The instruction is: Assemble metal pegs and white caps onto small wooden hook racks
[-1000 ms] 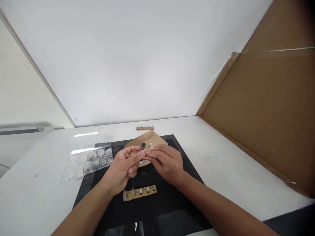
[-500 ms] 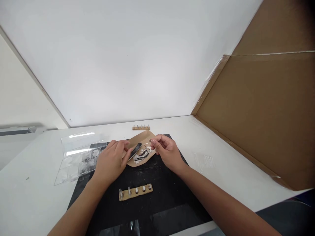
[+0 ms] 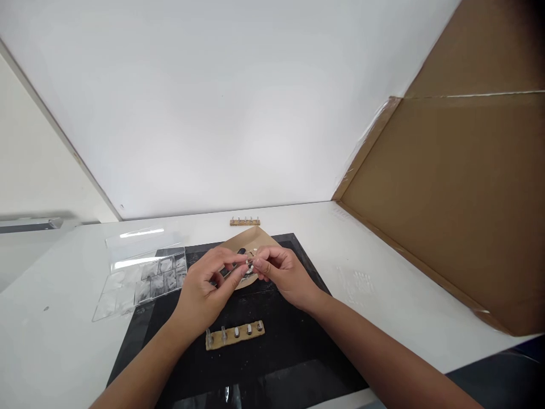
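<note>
at left is clear compartment case (image 3: 170, 279); then left hand (image 3: 196, 296), fingers narrow, behind five-post strip (image 3: 230, 337). above brown paper (image 3: 260, 234) it meets right hand (image 3: 293, 278), also narrow: seemingly fine fingertip work, calling for steady alignment. what each hand holds, i cannot tell; fingers cover it.

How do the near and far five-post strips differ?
The near strip lies on the black mat; the far strip is on the white table, beyond the mat.
The near strip slants, its right end farther away; the far strip runs nearly level across the view.
The near strip looks bigger in the picture, the far strip smaller, being farther off.
Shared: narrow, tan, five upright posts in a row.
</note>
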Motion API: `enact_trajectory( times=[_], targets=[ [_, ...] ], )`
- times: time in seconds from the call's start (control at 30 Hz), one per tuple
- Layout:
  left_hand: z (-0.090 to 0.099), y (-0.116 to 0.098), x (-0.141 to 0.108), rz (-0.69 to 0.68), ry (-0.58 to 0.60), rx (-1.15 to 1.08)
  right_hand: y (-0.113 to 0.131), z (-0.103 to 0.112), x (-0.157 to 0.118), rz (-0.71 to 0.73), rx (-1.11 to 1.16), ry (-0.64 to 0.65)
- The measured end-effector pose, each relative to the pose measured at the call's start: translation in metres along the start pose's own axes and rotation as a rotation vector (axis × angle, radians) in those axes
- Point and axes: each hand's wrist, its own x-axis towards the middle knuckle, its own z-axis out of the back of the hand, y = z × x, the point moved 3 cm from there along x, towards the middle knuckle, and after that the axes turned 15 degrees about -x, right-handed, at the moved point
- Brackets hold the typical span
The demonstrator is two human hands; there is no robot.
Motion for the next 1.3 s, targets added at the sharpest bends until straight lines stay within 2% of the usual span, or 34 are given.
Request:
enact_trajectory(
  times=[0.13, 0.27, 0.47, 0.63, 0.73, 0.97, 1.17, 1.3],
  targets=[
    [-0.002, 0.0, -0.001, -0.014, -0.007, 0.004, 0.005, -0.001, -0.002, 0.024, -0.009, 0.067],
    [0.0, -0.004, -0.001, -0.048, -0.011, 0.036, -0.001, 0.001, -0.002, 0.0, 0.042, 0.131],
    [0.0, -0.007, -0.002, 0.032, -0.089, -0.056, -0.005, 0.001, -0.005, -0.005, 0.086, 0.25],
    [-0.002, -0.003, -0.002, 0.141, -0.125, -0.211, 0.0, 0.002, -0.007, -0.014, 0.071, 0.144],
    [-0.004, 0.001, -0.001, 0.183, -0.125, -0.295, 0.001, 0.0, -0.008, -0.037, 0.108, 0.122],
    [-0.01, 0.004, -0.003, 0.218, -0.142, -0.31, 0.0, -0.009, -0.008, -0.064, 0.215, 0.054],
    [-0.014, 0.002, -0.005, 0.178, -0.124, -0.271, -0.007, -0.013, -0.007, -0.097, 0.224, -0.033],
    [-0.015, 0.001, -0.005, 0.073, -0.075, -0.094, -0.009, -0.01, -0.006, -0.068, 0.198, -0.106]
  ],
)
